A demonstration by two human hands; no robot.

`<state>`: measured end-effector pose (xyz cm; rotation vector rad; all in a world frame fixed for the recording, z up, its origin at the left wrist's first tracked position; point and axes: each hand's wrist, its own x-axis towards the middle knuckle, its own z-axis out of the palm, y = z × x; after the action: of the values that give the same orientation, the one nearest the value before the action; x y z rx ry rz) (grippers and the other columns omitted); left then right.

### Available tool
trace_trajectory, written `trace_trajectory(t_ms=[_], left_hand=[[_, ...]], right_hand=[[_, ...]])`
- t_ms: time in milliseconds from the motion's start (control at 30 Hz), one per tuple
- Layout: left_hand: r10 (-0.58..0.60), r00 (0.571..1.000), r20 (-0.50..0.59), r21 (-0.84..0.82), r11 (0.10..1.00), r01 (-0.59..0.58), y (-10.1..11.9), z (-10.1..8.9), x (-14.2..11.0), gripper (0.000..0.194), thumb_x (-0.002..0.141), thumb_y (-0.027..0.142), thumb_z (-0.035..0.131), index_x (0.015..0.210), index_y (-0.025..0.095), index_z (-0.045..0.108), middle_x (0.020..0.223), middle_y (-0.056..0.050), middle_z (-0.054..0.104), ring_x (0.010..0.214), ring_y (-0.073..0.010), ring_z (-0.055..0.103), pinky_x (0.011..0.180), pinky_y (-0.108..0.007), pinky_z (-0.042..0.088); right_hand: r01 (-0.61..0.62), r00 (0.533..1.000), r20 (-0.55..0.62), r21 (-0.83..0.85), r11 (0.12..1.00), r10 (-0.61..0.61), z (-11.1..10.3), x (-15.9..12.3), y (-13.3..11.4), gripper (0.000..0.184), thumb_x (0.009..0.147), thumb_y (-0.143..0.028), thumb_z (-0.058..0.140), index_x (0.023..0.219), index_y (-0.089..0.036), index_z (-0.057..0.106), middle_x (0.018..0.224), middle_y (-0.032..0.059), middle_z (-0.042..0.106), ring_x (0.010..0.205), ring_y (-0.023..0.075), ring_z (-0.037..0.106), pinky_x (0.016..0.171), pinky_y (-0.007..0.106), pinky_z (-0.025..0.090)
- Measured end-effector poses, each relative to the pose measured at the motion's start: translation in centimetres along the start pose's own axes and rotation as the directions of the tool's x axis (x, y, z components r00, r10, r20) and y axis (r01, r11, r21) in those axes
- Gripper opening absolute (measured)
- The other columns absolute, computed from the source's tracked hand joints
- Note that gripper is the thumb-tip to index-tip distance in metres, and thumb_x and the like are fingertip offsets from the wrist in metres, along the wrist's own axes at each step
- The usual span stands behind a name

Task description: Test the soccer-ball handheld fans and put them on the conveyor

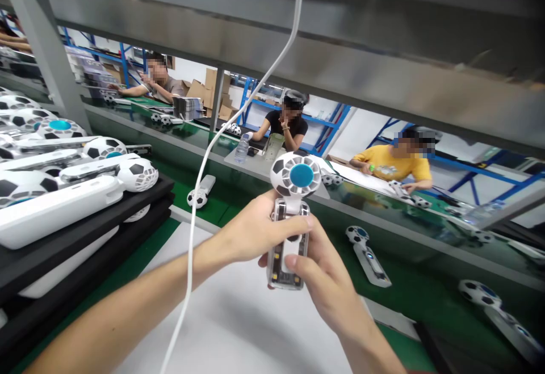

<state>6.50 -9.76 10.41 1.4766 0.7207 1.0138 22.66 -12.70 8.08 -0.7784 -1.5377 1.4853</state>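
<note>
Upright in front of me is a handheld fan with a round football-patterned head and a blue centre. Its handle has a clear casing that shows dark parts and small yellow squares inside. My left hand is closed around the upper handle from the left, its thumb lying across the front. From the right, my right hand wraps the lower handle with its thumb pressed on the front. Some fingers of both hands are hidden behind the fan. A white sheet lies on the worktop below.
Stacked black trays with several similar fans stand at left. A white cable hangs down before me. More fans lie on the green conveyor belt. Several people sit across the line, one in a yellow shirt. A metal beam runs overhead.
</note>
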Motion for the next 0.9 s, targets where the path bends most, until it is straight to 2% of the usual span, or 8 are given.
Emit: trace_trajectory(t_ms=[133,267,467,600,900], left_hand=[[-0.025,0.996,-0.09,0.007,1.0,0.025,-0.1,0.1,0.1,0.035,0.081,0.047,0.068,0.101,0.02,0.061,0.069,0.001,0.06,0.044,-0.0135,0.055,0.029,-0.023,0.04],[-0.048,0.976,-0.211,0.012,0.999,0.052,0.0,0.1,0.2,0.038,0.074,0.045,0.076,0.1,0.019,0.066,0.077,-0.003,0.069,0.06,-0.0185,0.066,0.044,-0.025,0.049],[-0.037,0.977,-0.212,-0.038,0.999,0.03,-0.3,0.2,0.3,0.032,0.074,0.038,0.075,0.1,0.019,0.067,0.091,-0.005,0.074,0.079,-0.0225,0.071,0.055,-0.027,0.053],[-0.036,0.974,-0.224,-0.019,0.999,0.032,-0.5,0.2,0.4,0.031,0.074,0.038,0.074,0.098,0.019,0.067,0.09,-0.005,0.074,0.075,-0.0214,0.07,0.054,-0.027,0.053],[-0.004,0.97,-0.244,-0.007,1.0,0.003,-0.4,0.2,0.4,0.025,0.072,0.035,0.074,0.088,0.018,0.066,0.077,-0.004,0.07,0.068,-0.02,0.068,0.051,-0.027,0.051]], right_hand=[[-0.017,1.0,0.008,0.0,1.0,0.017,0.6,0.1,0.4,0.053,0.091,-0.025,0.058,0.138,-0.027,0.035,0.111,0.0084,0.062,0.079,0.0205,0.067,0.061,0.036,0.06],[0.009,1.0,0.016,0.02,1.0,-0.01,1.2,0.3,0.9,0.051,0.09,-0.022,0.057,0.136,-0.026,0.035,0.107,0.0069,0.063,0.084,0.0222,0.069,0.061,0.035,0.059],[-0.004,1.0,0.024,0.02,1.0,0.003,1.3,0.3,0.9,0.05,0.09,-0.019,0.054,0.136,-0.026,0.035,0.106,0.0061,0.062,0.086,0.0217,0.069,0.062,0.033,0.059],[-0.023,1.0,0.014,0.011,1.0,0.023,1.3,0.3,0.9,0.051,0.09,-0.019,0.054,0.137,-0.026,0.033,0.11,0.0073,0.06,0.088,0.0223,0.069,0.061,0.032,0.058],[-0.063,0.998,0.03,0.042,0.997,0.061,1.2,0.3,0.8,0.056,0.089,-0.023,0.056,0.138,-0.028,0.031,0.101,0.0052,0.062,0.077,0.0202,0.068,0.056,0.031,0.057]])
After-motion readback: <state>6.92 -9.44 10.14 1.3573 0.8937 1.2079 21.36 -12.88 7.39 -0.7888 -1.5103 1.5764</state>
